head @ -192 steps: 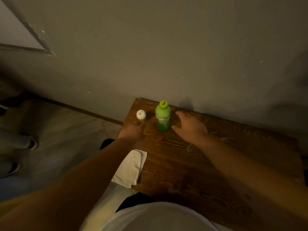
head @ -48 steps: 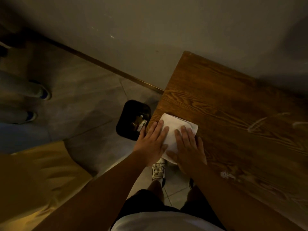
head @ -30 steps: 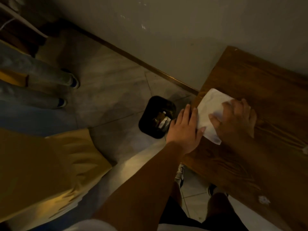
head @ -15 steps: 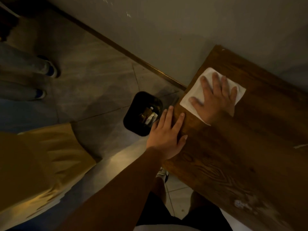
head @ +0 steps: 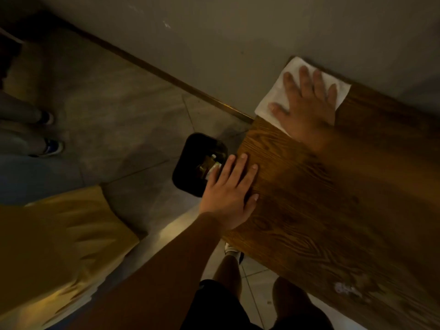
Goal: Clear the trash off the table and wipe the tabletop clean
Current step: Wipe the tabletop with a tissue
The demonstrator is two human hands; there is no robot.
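Wiping: right hand (head: 307, 108), fingers spread flat, presses folded white paper cloth (head: 273, 101) at dark wooden counter (head: 333, 198)'s far wall-side corner; left hand (head: 228, 196), fingers spread, braces edge; best with even overlapping strokes.

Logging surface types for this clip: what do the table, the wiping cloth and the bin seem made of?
Table: wood or wood-look laminate, brown with clear grain lines. Cloth: white, thin, flat, cloth or paper towel; unclear which. Bin: black and smooth, probably plastic.
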